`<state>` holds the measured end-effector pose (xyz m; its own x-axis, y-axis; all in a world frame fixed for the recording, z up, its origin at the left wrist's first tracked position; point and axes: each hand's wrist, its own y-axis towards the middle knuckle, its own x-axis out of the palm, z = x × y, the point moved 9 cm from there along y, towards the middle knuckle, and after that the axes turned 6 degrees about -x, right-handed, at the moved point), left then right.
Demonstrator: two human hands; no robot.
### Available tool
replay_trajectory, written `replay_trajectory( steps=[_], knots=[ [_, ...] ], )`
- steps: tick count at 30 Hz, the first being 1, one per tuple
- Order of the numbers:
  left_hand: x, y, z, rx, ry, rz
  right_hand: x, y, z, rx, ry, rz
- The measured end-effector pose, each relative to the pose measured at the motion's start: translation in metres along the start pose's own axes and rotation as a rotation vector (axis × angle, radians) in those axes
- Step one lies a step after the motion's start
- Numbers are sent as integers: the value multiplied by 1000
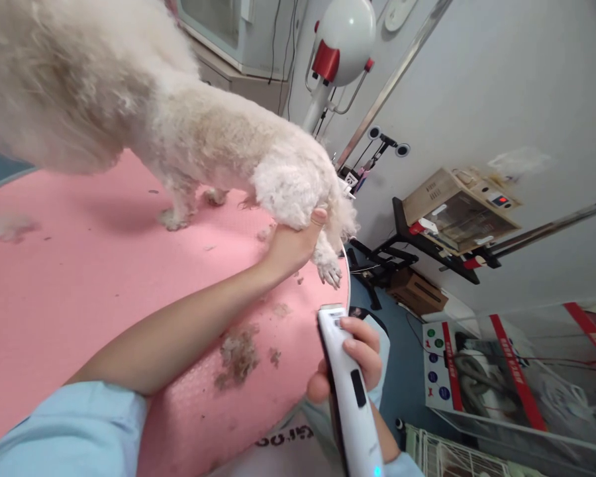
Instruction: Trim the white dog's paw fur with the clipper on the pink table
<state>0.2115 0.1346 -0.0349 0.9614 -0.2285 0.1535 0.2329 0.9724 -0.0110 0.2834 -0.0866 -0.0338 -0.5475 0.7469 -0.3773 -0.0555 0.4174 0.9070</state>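
Note:
A white, partly trimmed dog stands on a pink grooming table, its hind end toward the table's right edge. My left hand is wrapped round the dog's hind leg, thumb on top; its other fingers are hidden under the fur. Below the grip, the dog's paw sticks out. In my right hand is a white hair clipper with a blue light at its lower end. The clipper's blade points up toward the paw, apart from it.
Clumps of cut hair lie on the table. Behind stands a white and red dryer. To the right are a wooden box with a glass front, a clear-sided case and a wire cage.

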Motion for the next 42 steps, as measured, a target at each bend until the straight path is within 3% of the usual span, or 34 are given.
replay_trajectory(
  steps=[3, 10, 15, 20, 23, 25, 29, 32, 34, 36, 38, 42],
  knots=[
    [0, 0, 2, 2, -3, -1, -5, 14, -13, -255, 3, -2],
    [4, -3, 13, 36, -4, -56, 7, 31, -15, -617, -101, -277],
    [4, -5, 12, 29, 22, -49, 16, 42, -16, -707, -138, -268],
    [5, -5, 8, 17, 28, -64, 26, 49, -10, -679, -116, -231],
    [2, -3, 8, 25, 49, -39, 26, 49, -7, -581, 42, -288],
    [-2, -1, 6, 10, 59, -12, 25, 50, -2, -407, 204, -322],
    [-4, 3, -2, -38, 94, -13, 30, 48, 32, 228, 353, -290],
    [-6, 6, -11, -61, 144, -1, 61, 33, 50, 663, 491, -448],
    [-9, 7, -12, -40, 163, 10, 78, 32, 52, 776, 572, -496],
    [-8, 8, -6, 0, 177, -36, 84, 42, 55, 756, 568, -427],
    [2, 6, 3, 24, 211, -209, 82, 51, 61, 717, 536, -302],
    [37, -26, 18, 30, 296, -878, 77, 52, 69, 690, 593, -174]
  ],
)
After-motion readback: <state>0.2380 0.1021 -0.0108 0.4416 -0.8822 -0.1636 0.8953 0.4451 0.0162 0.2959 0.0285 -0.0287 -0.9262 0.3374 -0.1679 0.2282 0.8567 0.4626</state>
